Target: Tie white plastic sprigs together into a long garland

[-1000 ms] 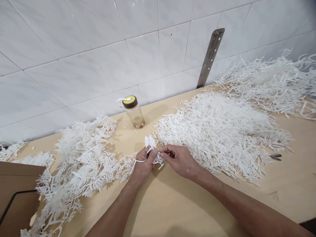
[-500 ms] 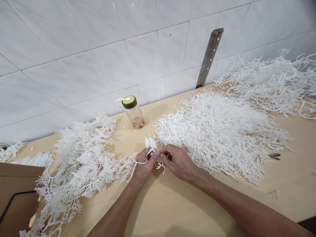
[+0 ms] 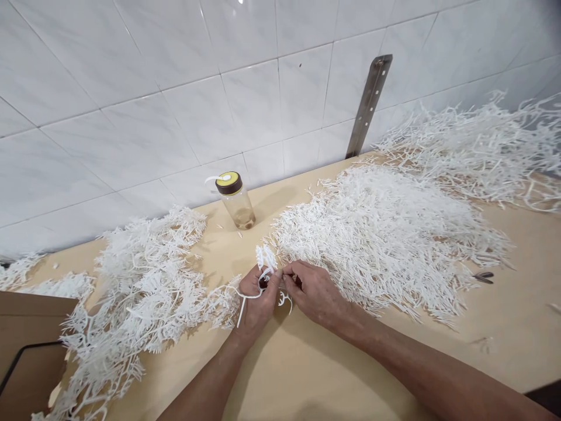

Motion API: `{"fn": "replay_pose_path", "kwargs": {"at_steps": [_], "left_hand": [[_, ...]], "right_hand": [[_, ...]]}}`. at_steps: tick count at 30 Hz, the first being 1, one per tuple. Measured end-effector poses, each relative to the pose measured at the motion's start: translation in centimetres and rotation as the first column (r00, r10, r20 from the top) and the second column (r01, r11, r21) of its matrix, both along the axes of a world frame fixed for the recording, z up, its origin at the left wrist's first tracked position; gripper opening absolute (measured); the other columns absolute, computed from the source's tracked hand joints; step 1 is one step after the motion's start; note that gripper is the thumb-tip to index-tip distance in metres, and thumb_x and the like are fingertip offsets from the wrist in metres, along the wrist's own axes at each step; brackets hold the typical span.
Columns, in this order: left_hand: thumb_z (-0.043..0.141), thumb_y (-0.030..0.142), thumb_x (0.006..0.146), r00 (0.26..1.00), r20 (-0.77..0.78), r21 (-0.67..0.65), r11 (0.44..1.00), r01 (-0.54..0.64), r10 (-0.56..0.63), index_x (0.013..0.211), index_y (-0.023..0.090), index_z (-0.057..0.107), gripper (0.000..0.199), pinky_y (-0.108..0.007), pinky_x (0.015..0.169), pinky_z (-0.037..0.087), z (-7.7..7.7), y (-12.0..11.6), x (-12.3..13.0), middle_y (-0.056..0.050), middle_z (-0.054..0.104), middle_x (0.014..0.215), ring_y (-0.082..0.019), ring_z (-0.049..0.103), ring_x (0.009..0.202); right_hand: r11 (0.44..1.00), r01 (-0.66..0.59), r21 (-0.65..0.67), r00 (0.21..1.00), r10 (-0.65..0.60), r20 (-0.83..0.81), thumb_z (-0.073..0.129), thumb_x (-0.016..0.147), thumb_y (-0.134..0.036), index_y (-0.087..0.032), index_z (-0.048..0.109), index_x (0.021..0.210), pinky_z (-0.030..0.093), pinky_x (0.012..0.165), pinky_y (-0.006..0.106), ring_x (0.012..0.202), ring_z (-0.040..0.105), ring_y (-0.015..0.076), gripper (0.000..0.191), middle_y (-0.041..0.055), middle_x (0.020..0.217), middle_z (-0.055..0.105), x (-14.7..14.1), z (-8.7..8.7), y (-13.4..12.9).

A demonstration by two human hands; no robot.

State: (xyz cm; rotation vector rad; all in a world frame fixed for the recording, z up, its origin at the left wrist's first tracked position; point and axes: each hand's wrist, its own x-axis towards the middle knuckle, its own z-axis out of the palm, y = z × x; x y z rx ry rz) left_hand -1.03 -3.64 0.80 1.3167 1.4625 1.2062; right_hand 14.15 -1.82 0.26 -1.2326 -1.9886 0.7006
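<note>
My left hand (image 3: 258,292) is closed on a white branched plastic sprue (image 3: 265,257), whose thin stem curls over the thumb and hangs past the wrist. My right hand (image 3: 312,287) meets it at the fingertips, thumb and forefinger pinched together; whatever lies in that pinch is too small to make out. Beyond my right hand spreads a big heap of small loose white plastic pieces (image 3: 381,234). Left of my left hand lies a tangled pile of white branched sprues (image 3: 153,280), its edge close to the wrist.
A clear bottle with a yellow and black lid (image 3: 236,202) stands near the tiled wall (image 3: 175,134). A perforated metal bar (image 3: 369,108) leans there. More white stems (image 3: 491,146) lie far right, small dark snips (image 3: 484,277) at the heap's edge, a cardboard box (image 3: 33,351) at left.
Both hands stay together in nearly the same place. The sprue's stem has turned a little over my left hand, and the whole view has shifted slightly.
</note>
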Motion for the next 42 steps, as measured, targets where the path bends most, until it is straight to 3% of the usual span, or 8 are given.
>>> {"fn": "replay_pose_path", "kwargs": {"at_steps": [4,11,14,18,23,32,37,42], "left_hand": [[0.074,0.035,0.079,0.989,-0.141,0.156,0.988,-0.013,0.035,0.07,0.021,0.063,0.02,-0.027,0.062,0.036,0.8,-0.5,0.3,0.0,0.053,0.064,-0.016,0.045,0.062],[0.072,0.038,0.082,0.998,-0.013,0.135,0.989,-0.067,0.069,0.071,0.021,0.064,0.022,-0.026,0.062,0.038,1.1,-0.7,0.8,0.0,0.056,0.064,-0.016,0.048,0.061],[0.071,0.045,0.082,0.997,0.044,0.071,0.995,-0.069,0.066,0.073,0.02,0.063,0.027,-0.025,0.059,0.038,0.9,-0.5,0.6,0.001,0.054,0.061,-0.014,0.048,0.058],[0.073,0.051,0.079,0.981,0.19,-0.108,0.993,0.047,-0.026,0.071,0.018,0.058,0.037,-0.022,0.05,0.035,-0.1,0.3,0.1,0.005,0.048,0.055,-0.009,0.042,0.05],[0.075,0.054,0.076,0.932,0.362,-0.182,0.982,0.056,0.014,0.083,0.018,0.064,0.038,-0.019,0.047,0.036,-1.0,0.9,-0.2,0.005,0.051,0.059,-0.007,0.043,0.049],[0.073,0.058,0.076,0.895,0.445,-0.212,0.975,0.071,0.032,0.087,0.018,0.069,0.042,-0.02,0.051,0.044,0.7,0.5,0.4,0.001,0.061,0.067,-0.009,0.054,0.054],[0.074,0.058,0.075,0.893,0.45,-0.192,0.978,0.079,0.016,0.094,0.017,0.071,0.045,-0.023,0.061,0.05,0.6,0.6,0.4,-0.004,0.069,0.079,-0.014,0.063,0.067],[0.078,0.053,0.073,0.885,0.466,-0.203,0.976,0.075,0.029,0.094,0.016,0.071,0.043,-0.025,0.061,0.051,0.2,0.6,0.4,-0.002,0.067,0.075,-0.013,0.062,0.064]], "right_hand": [[0.996,0.036,-0.08,0.999,-0.036,-0.009,0.051,0.088,-0.014,-0.018,0.062,0.081,0.043,0.062,0.027,0.066,0.058,0.0145,0.014,0.0015,0.075,0.066,-0.4,0.1,-0.2],[0.969,0.097,-0.228,0.986,-0.125,-0.109,0.055,0.086,-0.025,-0.019,0.065,0.078,0.041,0.049,0.025,0.053,0.056,0.0136,0.014,0.0009,0.065,0.067,-0.5,1.3,0.0],[0.974,0.196,-0.114,0.974,-0.207,-0.093,0.052,0.086,-0.024,-0.018,0.063,0.076,0.043,0.051,0.026,0.054,0.057,0.0145,0.016,0.0027,0.066,0.067,0.3,1.4,0.7],[0.96,0.269,0.079,0.958,-0.259,-0.123,0.055,0.087,-0.026,-0.02,0.063,0.08,0.044,0.054,0.026,0.055,0.056,0.0138,0.013,0.0014,0.067,0.066,1.6,1.6,1.4],[0.947,0.318,0.04,0.934,-0.306,-0.185,0.058,0.09,-0.034,-0.02,0.062,0.089,0.041,0.05,0.026,0.047,0.051,0.0125,0.014,-0.0023,0.058,0.06,2.4,1.9,1.5],[0.996,-0.024,-0.083,0.98,0.007,-0.199,0.053,0.093,-0.032,-0.02,0.07,0.099,0.044,0.054,0.026,0.059,0.057,0.0137,0.021,0.0031,0.083,0.073,1.3,1.8,0.6],[0.98,-0.102,-0.17,0.972,0.062,-0.228,0.056,0.09,-0.027,-0.021,0.07,0.088,0.042,0.056,0.026,0.059,0.052,0.0126,0.016,-0.0009,0.074,0.068,0.8,1.2,0.7],[0.95,-0.156,-0.27,0.943,0.062,-0.326,0.057,0.088,-0.027,-0.02,0.067,0.085,0.044,0.061,0.025,0.066,0.055,0.0136,0.012,-0.0015,0.074,0.065,0.7,1.2,0.7]]}}
